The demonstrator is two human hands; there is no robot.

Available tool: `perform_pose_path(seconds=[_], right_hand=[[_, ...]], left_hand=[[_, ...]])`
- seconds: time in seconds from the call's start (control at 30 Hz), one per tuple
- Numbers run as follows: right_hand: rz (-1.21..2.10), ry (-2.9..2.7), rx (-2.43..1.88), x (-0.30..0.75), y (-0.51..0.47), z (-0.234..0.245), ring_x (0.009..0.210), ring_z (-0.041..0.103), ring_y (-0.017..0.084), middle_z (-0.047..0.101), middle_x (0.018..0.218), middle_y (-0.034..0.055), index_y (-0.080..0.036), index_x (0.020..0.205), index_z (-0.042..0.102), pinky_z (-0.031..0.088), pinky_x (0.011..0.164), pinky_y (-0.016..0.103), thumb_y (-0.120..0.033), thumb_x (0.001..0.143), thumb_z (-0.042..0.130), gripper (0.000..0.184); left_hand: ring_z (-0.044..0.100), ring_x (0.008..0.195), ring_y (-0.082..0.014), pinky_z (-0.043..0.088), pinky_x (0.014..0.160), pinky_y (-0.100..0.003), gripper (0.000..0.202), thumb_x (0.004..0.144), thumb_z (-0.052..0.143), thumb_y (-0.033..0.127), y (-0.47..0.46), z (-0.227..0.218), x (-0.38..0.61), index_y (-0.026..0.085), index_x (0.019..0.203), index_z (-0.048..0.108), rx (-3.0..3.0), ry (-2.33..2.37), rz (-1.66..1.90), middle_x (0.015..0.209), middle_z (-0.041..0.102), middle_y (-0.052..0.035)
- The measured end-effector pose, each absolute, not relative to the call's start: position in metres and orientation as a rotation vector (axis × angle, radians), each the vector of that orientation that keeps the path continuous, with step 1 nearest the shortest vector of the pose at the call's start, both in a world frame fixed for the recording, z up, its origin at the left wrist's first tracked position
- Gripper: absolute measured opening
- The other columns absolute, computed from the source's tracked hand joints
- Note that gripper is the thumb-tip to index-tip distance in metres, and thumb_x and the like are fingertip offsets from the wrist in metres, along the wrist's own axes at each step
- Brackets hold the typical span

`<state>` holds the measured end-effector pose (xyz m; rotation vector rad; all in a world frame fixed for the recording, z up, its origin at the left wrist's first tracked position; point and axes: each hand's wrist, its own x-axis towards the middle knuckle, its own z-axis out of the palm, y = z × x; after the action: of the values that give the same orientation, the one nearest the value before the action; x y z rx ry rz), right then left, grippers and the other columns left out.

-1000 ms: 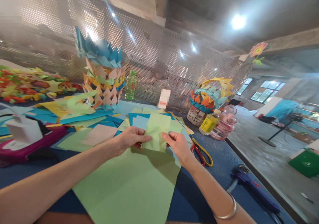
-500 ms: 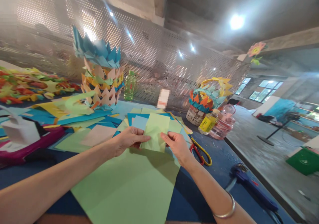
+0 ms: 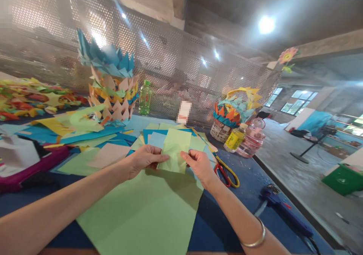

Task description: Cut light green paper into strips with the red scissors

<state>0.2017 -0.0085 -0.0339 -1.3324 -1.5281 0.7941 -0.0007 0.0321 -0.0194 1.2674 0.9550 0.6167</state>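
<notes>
A small rectangle of light green paper (image 3: 176,145) is held up between my two hands. My left hand (image 3: 147,157) pinches its left edge, thumb on the front face. On the right edge, my right hand (image 3: 199,165) grips it the same way; the fingers behind the paper are partly hidden. Below lies a large light green sheet (image 3: 141,213), flat on the blue table and shaded by my hands. Blue and green paper pieces (image 3: 155,138) lie just behind the held paper. Scissors (image 3: 227,173) with red and yellow handles rest right of my right hand.
A blue glue gun (image 3: 286,209) lies at the right near the table edge. Bottles (image 3: 235,138) and a paper-decorated basket (image 3: 224,128) stand behind the scissors. At the left are a tall stack of folded-paper rings (image 3: 112,92), colourful scraps (image 3: 36,100) and a magenta object (image 3: 34,170).
The whole view has shifted slightly, so everything sits a little further left. Both hands keep their hold on the green paper, with almost no other movement.
</notes>
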Motion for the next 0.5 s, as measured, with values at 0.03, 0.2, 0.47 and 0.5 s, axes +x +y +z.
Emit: perform_pose_path(seconds=[0.03, 0.2, 0.47, 0.5], right_hand=[[0.789, -1.532, -1.332, 0.2017, -0.0085, -0.0339, 0.049, 0.026, 0.008, 0.030, 0.051, -0.0061, -0.019, 0.055, 0.039, 0.022, 0.047, 0.023, -0.054, 0.076, 0.056, 0.044], [0.802, -1.532, -1.310, 0.2019, -0.0076, -0.0352, 0.048, 0.028, 0.008, 0.033, 0.050, -0.0058, -0.018, 0.055, 0.041, 0.023, 0.046, 0.022, -0.055, 0.075, 0.056, 0.045], [0.779, -1.560, -1.329, 0.2031, -0.0067, -0.0351, 0.048, 0.025, 0.007, 0.030, 0.051, -0.0061, -0.019, 0.055, 0.039, 0.021, 0.046, 0.022, -0.054, 0.076, 0.056, 0.045], [0.780, -1.560, -1.330, 0.2029, -0.0069, -0.0346, 0.048, 0.025, 0.007, 0.029, 0.051, -0.0062, -0.019, 0.055, 0.038, 0.021, 0.046, 0.022, -0.054, 0.076, 0.056, 0.045]], left_hand=[[0.053, 0.046, -0.0103, 0.044, 0.049, -0.022, 0.035, 0.054, 0.078, 0.044, 0.0321, -0.0198, -0.0009, 0.013, 0.067, 0.068, 1.266, 0.953, 0.616, 0.055, 0.064, -0.0022], [0.057, 0.049, -0.0118, 0.044, 0.050, -0.022, 0.036, 0.054, 0.078, 0.044, 0.0323, -0.0207, -0.0013, 0.013, 0.069, 0.069, 1.264, 0.943, 0.620, 0.060, 0.066, -0.0040], [0.059, 0.052, -0.0125, 0.046, 0.052, -0.022, 0.034, 0.055, 0.078, 0.043, 0.0312, -0.0169, -0.0013, 0.014, 0.070, 0.070, 1.255, 0.951, 0.614, 0.063, 0.068, -0.0046], [0.059, 0.052, -0.0127, 0.046, 0.052, -0.023, 0.034, 0.055, 0.078, 0.043, 0.0307, -0.0162, -0.0012, 0.014, 0.070, 0.070, 1.252, 0.953, 0.612, 0.063, 0.068, -0.0046]])
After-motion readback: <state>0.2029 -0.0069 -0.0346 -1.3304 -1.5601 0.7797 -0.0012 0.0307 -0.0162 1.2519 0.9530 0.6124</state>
